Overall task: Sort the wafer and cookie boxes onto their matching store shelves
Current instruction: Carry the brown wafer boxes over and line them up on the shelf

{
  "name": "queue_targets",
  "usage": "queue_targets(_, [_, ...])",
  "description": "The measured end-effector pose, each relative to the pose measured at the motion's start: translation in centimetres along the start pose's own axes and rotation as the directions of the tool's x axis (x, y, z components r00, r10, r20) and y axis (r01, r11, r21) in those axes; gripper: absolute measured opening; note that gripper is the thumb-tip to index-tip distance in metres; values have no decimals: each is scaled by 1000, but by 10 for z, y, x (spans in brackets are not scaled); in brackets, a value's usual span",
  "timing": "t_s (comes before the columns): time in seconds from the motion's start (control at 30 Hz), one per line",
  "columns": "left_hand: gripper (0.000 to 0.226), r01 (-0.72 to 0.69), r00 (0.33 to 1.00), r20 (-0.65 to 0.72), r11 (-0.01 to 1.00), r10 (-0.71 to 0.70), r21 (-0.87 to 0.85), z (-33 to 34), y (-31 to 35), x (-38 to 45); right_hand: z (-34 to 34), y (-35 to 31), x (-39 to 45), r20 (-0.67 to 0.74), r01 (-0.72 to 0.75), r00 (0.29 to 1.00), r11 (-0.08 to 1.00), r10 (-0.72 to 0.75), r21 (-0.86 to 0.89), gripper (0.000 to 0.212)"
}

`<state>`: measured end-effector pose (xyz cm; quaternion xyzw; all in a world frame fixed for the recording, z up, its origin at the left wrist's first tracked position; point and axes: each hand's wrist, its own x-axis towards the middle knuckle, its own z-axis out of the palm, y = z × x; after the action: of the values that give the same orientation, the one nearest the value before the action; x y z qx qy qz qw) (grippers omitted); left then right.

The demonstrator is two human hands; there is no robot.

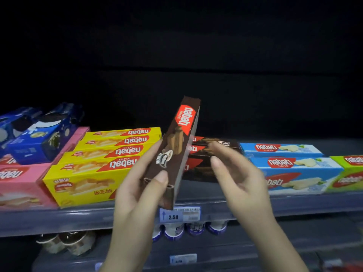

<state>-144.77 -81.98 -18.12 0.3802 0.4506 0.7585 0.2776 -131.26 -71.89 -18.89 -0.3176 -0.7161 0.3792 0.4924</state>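
My left hand (138, 185) grips a brown chocolate wafer box (176, 142) by its lower end, thumb on the front face, and holds it tilted upright in front of the shelf. My right hand (233, 173) hovers just right of the box with fingers loosely curled, holding nothing. Behind it, brown wafer boxes (206, 154) lie stacked on the shelf (59, 218). Yellow wafer boxes (98, 160) lie to the left, blue-white wafer boxes (290, 163) to the right.
Pink boxes (19, 183) and blue cookie boxes (41, 138) fill the far left; a green box (351, 171) sits at the far right. A price tag (179, 213) hangs on the shelf edge. Small cups (188, 228) stand on the shelf below.
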Motion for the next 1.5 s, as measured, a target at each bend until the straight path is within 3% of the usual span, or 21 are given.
queue_targets(0.03, [52,-13,998,58,1000,13,4,3,-2,0,7,-11,-4,115,-56,993,988,39,146,47])
queue_targets(0.1, [53,-2,996,93,1000,3,-18,8,-7,0,19,-20,-11,251,-71,968,971,12,230,72])
queue_targets(0.2, [57,-19,986,167,1000,20,-7,15,-12,2,26,-24,-12,274,-58,961,958,-22,280,86])
queue_targets(0.27, [56,-56,975,216,998,51,18,15,-14,5,24,-22,-8,210,-43,977,942,-29,333,78])
queue_targets(0.4, [38,-75,966,255,991,46,108,7,-21,14,9,-12,0,-56,-62,995,937,86,345,47])
queue_targets(0.47, [43,-106,978,198,979,70,177,3,-24,21,-2,-2,2,-80,-98,988,930,135,355,36])
queue_targets(0.57, [48,-97,991,111,977,76,192,-3,-26,31,-14,5,0,-80,-130,980,896,180,425,47])
queue_targets(0.63, [56,-74,996,60,986,66,152,-5,-29,36,-26,10,0,-116,-131,970,859,214,494,33])
queue_targets(0.67, [59,-55,997,53,989,49,134,-5,-30,37,-32,12,0,-113,-136,966,832,231,539,24])
queue_targets(0.73, [62,-19,996,89,992,8,124,-7,-30,40,-46,14,-1,-77,-165,966,815,247,555,28])
queue_targets(0.83, [66,18,978,200,978,-60,206,-14,-31,42,-65,13,2,17,-183,981,884,195,429,29])
queue_targets(0.9, [76,10,973,220,961,-74,275,-17,-33,40,-75,13,8,59,-115,993,964,104,239,28])
queue_targets(0.93, [80,-15,974,217,944,-60,329,-17,-33,40,-79,16,10,45,-66,997,984,59,165,40])
queue_targets(1.07, [74,-140,978,206,840,35,524,-18,-37,40,-76,24,17,-72,-14,997,1000,15,12,51])
queue_targets(1.23, [64,-184,982,159,702,102,688,-21,-39,43,-69,37,20,-27,-11,1000,959,3,-282,45])
queue_targets(1.37, [64,-242,969,189,464,159,852,-19,-39,41,-71,52,23,51,26,999,906,-5,-422,38])
queue_targets(1.5, [51,-260,965,250,175,81,950,-15,-45,37,-68,66,23,150,153,986,796,-79,-586,54])
